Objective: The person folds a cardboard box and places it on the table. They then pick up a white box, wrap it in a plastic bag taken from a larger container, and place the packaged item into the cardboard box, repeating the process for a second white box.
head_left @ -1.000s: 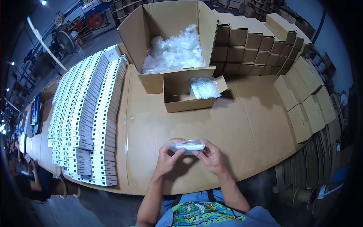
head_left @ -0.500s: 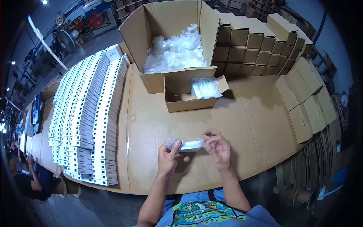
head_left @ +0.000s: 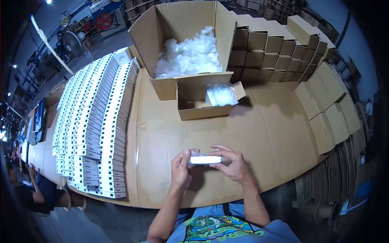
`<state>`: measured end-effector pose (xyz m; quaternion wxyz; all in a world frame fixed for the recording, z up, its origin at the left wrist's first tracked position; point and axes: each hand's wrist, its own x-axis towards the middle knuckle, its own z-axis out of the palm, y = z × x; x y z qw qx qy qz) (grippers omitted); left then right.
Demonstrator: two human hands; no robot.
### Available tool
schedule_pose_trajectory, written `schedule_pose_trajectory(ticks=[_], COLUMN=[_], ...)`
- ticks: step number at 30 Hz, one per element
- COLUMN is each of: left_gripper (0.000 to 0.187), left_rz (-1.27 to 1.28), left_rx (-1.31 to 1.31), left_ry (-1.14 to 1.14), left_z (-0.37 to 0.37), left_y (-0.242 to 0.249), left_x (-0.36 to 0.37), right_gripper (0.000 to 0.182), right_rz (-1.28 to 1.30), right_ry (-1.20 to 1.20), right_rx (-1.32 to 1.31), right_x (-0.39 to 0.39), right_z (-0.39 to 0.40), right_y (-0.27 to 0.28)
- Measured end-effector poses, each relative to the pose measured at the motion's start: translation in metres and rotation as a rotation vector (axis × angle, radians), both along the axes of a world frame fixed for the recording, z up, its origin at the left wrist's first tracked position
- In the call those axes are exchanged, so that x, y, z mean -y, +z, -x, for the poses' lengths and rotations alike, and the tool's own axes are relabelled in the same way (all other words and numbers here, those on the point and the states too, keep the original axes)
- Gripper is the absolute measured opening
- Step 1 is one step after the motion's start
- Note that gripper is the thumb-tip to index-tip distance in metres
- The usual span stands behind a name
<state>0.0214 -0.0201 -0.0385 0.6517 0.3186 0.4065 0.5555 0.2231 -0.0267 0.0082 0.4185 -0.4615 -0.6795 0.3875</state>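
Observation:
A small white box (head_left: 206, 160) is held level between both hands above the front of the cardboard-covered table, with clear plastic wrap at its left and upper side. My left hand (head_left: 180, 170) grips its left end, thumb on top. The fingers and thumb of my right hand (head_left: 233, 164) close round its right end. Farther back stands an open brown carton (head_left: 204, 114) with a bubble-wrapped bundle (head_left: 221, 94) in its right part. Behind that, a large open carton (head_left: 184, 18) holds a heap of clear plastic wrap (head_left: 188, 54).
Rows of stacked white boxes (head_left: 91, 121) cover the table's left side. Brown cartons (head_left: 279, 44) are piled at the back right, with more cartons (head_left: 324, 105) at the right edge. Flattened cardboard (head_left: 332, 174) stands below them. Another person's arm (head_left: 37, 188) shows at far left.
My right hand has moved left and closed on the right end of the white box. The box's plain white side now faces the camera, with less plastic over it.

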Motion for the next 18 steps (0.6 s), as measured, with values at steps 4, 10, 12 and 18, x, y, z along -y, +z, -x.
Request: schedule_pose_trajectory(ticks=[4, 10, 12, 18], left_gripper=[0.046, 0.058, 0.045, 0.025], left_rz=[-0.052, -0.364, -0.392, -0.177], left_rx=[0.126, -0.307, -0.388, -0.306], left_ry=[-0.030, -0.285, -0.328, -0.235], left_z=[0.001, 0.024, 0.026, 0.029], left_y=[0.043, 0.023, 0.014, 0.006], left_x=[0.005, -0.003, -0.009, -0.023], right_gripper=[0.033, 0.032, 0.031, 0.026], right_rz=[0.044, -0.087, -0.153, -0.108], right_ry=[-0.003, -0.056, -0.072, -0.135], right_rx=[-0.059, 0.053, 0.150, 0.071], right_x=[0.001, 0.003, 0.001, -0.008], right_z=[-0.004, 0.003, 0.003, 0.005], right_y=[-0.003, 0.011, 0.012, 0.021])
